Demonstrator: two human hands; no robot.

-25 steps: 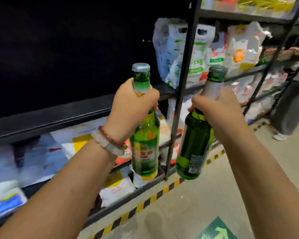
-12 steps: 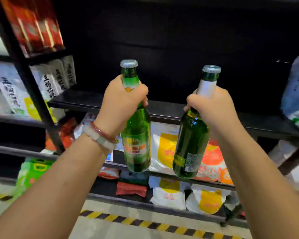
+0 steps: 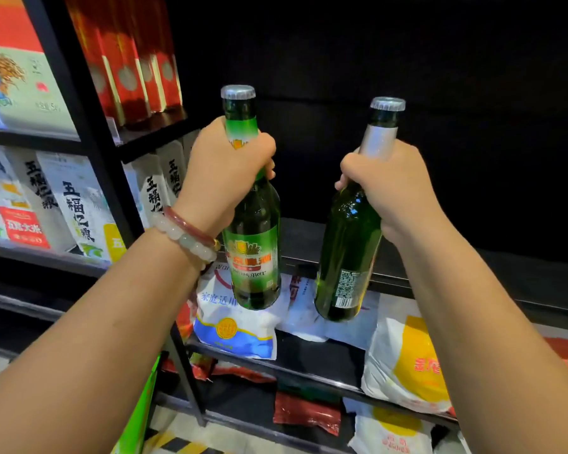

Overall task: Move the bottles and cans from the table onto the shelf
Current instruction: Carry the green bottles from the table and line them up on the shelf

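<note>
My left hand (image 3: 222, 178) grips a green beer bottle (image 3: 254, 250) by its neck; the bottle has a silver cap and a green and red label and hangs upright. My right hand (image 3: 391, 188) grips the neck of a darker green beer bottle (image 3: 348, 257) with a silver foil collar, tilted a little to the left. Both bottles hang in the air in front of a dark shelf board (image 3: 440, 267), with their bases just below its front edge. A bead bracelet circles my left wrist.
Black metal shelving (image 3: 89, 132) fills the view. Red boxes (image 3: 132, 60) stand on the upper left shelf and white rice bags (image 3: 76, 204) below them. Flat white, blue and yellow bags (image 3: 233, 322) lie on the lower shelves. Striped floor tape (image 3: 174, 444) runs along the base.
The view has swung left and drawn closer to the dark shelf. Both hands keep their grip on the bottles, which now hang nearer to the shelf board.
</note>
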